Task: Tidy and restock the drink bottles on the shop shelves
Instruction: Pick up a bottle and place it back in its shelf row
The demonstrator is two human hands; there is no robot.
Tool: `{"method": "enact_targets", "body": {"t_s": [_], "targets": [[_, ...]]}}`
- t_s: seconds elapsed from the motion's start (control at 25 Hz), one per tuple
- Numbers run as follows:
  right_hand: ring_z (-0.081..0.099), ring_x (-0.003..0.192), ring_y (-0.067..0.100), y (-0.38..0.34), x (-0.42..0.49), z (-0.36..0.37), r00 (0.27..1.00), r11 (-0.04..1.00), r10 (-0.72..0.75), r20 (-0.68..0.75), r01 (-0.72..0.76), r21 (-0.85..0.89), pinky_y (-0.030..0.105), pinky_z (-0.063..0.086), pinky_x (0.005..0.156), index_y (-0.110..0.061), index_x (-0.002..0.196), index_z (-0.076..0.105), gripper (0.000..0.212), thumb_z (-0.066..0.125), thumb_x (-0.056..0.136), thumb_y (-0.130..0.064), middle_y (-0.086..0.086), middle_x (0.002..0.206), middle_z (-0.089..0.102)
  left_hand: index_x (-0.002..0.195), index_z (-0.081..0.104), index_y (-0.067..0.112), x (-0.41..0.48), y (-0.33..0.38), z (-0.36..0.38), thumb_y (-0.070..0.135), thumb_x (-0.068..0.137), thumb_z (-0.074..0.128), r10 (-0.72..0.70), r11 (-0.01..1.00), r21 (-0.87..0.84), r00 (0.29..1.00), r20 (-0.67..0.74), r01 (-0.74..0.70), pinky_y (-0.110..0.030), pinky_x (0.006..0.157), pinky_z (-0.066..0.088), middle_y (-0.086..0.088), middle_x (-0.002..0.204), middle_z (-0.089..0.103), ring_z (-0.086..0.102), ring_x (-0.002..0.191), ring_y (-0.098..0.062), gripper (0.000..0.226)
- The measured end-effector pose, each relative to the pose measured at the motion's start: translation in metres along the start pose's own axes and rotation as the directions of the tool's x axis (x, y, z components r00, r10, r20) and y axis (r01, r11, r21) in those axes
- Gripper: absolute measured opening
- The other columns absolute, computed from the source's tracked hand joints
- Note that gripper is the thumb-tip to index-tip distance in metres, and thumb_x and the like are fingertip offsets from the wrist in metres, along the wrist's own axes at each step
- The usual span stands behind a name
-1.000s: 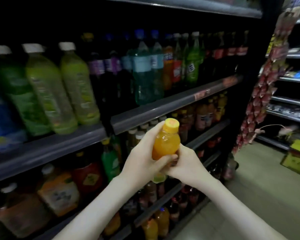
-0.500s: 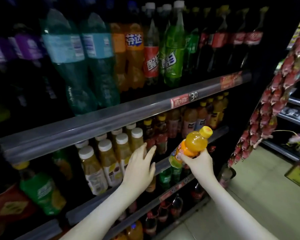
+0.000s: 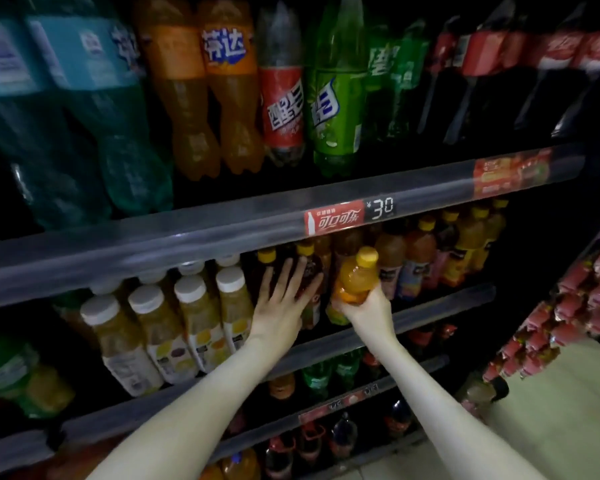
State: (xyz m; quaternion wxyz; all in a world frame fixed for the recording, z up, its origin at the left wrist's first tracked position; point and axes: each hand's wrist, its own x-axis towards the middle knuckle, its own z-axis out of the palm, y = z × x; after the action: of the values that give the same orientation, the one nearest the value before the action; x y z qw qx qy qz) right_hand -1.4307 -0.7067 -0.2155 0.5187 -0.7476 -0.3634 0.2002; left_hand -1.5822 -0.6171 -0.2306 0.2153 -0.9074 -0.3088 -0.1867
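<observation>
A small orange juice bottle (image 3: 355, 278) with a yellow cap leans toward the middle shelf, gripped round its lower half by my right hand (image 3: 366, 308). Its cap sits just in front of the row of yellow-capped orange and brown bottles (image 3: 420, 261). My left hand (image 3: 283, 297) lies flat with straight fingers against the dark yellow-capped bottles (image 3: 310, 268) left of the juice bottle. Further left stand several white-capped juice bottles (image 3: 194, 317).
The shelf above carries large soda bottles (image 3: 229, 84) in teal, orange, red and green, behind a rail with a red price tag (image 3: 336, 220). Lower shelves (image 3: 326, 414) hold small bottles. Strips of red snack packs (image 3: 568, 317) hang at the right, over pale floor (image 3: 541, 410).
My left hand moved forward and now presses on the dark bottles. My right hand carried the orange bottle in close to the shelf row. The view came nearer to the shelves.
</observation>
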Motion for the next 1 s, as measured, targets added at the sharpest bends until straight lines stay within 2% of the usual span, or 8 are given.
{"method": "enact_targets", "body": {"t_s": [0.12,0.2,0.44,0.6,0.68,0.76,0.88,1.0], "targets": [[0.059,0.109,0.029,0.007,0.038,0.01,0.978,0.985,-0.125,0.167,0.142,-0.096,0.029,0.046,0.084,-0.014,0.13,0.044,0.066,0.078,0.075,-0.027,0.009,0.12,0.062,0.144,0.033,0.021,0.002,0.014,0.015,0.037,0.059,0.081,-0.088,0.994,0.061,0.996,-0.034,0.09,-0.052,0.115,0.006,-0.016,0.15,0.024,0.027,0.136,-0.034,0.1],[0.058,0.111,0.029,0.01,0.054,0.012,0.952,0.975,-0.149,0.266,0.187,-0.122,0.027,0.044,0.086,-0.012,0.13,0.042,0.063,0.076,0.079,-0.024,0.011,0.124,0.059,0.144,0.033,0.019,0.003,0.02,0.02,0.041,0.059,0.082,-0.144,0.985,0.085,0.988,-0.064,0.149,-0.052,0.115,0.009,-0.018,0.148,0.026,0.031,0.134,-0.034,0.1],[0.055,0.116,0.03,0.021,0.076,0.016,0.916,0.973,-0.102,0.388,0.173,-0.153,0.032,0.044,0.088,-0.013,0.135,0.036,0.067,0.073,0.081,-0.028,0.009,0.128,0.055,0.139,0.036,0.015,0.009,0.04,0.017,0.022,0.068,0.072,-0.235,0.958,0.137,0.963,-0.13,0.252,-0.056,0.113,0.011,-0.022,0.147,0.025,0.031,0.132,-0.038,0.08],[0.043,0.129,0.029,0.024,0.056,0.007,0.926,0.96,-0.167,0.339,0.23,-0.157,0.035,0.04,0.099,-0.013,0.146,0.019,0.084,0.073,0.082,-0.024,0.011,0.146,0.036,0.138,0.038,0.014,0.006,0.056,0.012,0.02,0.071,0.069,-0.301,0.943,0.111,0.947,-0.112,0.313,-0.054,0.111,0.022,-0.024,0.147,0.03,0.033,0.132,-0.039,0.074],[0.036,0.134,0.029,0.023,0.035,-0.004,0.922,0.923,-0.248,0.297,0.319,-0.217,0.037,0.038,0.102,-0.013,0.15,0.012,0.089,0.07,0.084,-0.022,0.014,0.152,0.026,0.139,0.038,0.014,0.0,0.061,0.001,0.02,0.067,0.073,-0.354,0.933,0.05,0.933,-0.059,0.357,-0.055,0.108,0.029,-0.024,0.146,0.036,0.035,0.131,-0.039,0.08],[0.034,0.136,0.032,0.016,0.013,-0.014,0.873,0.833,-0.405,0.271,0.474,-0.284,0.04,0.039,0.106,-0.016,0.148,0.01,0.088,0.07,0.084,-0.017,0.019,0.149,0.028,0.14,0.037,0.014,-0.006,0.065,-0.018,0.02,0.069,0.074,-0.383,0.923,-0.044,0.923,-0.038,0.381,-0.056,0.106,0.033,-0.024,0.145,0.036,0.035,0.131,-0.039,0.08],[0.037,0.132,0.029,-0.016,-0.006,-0.027,0.74,0.715,-0.648,0.182,0.673,-0.19,0.038,0.042,0.103,-0.023,0.143,0.016,0.082,0.07,0.083,-0.008,0.017,0.143,0.035,0.139,0.04,0.01,-0.002,0.06,-0.061,0.019,0.084,0.06,-0.344,0.922,-0.24,0.927,-0.149,0.303,-0.049,0.107,0.036,-0.021,0.144,0.038,0.037,0.13,-0.032,0.059],[0.038,0.128,0.015,-0.064,-0.015,-0.036,0.707,0.697,-0.695,0.134,0.707,-0.116,0.028,0.041,0.102,-0.019,0.14,0.028,0.065,0.065,0.087,-0.01,0.004,0.138,0.039,0.134,0.048,0.003,0.014,0.037,-0.109,0.015,0.088,0.059,-0.298,0.926,-0.321,0.906,-0.299,0.199,-0.04,0.105,0.041,-0.018,0.132,0.052,0.048,0.121,-0.027,0.049]]}}
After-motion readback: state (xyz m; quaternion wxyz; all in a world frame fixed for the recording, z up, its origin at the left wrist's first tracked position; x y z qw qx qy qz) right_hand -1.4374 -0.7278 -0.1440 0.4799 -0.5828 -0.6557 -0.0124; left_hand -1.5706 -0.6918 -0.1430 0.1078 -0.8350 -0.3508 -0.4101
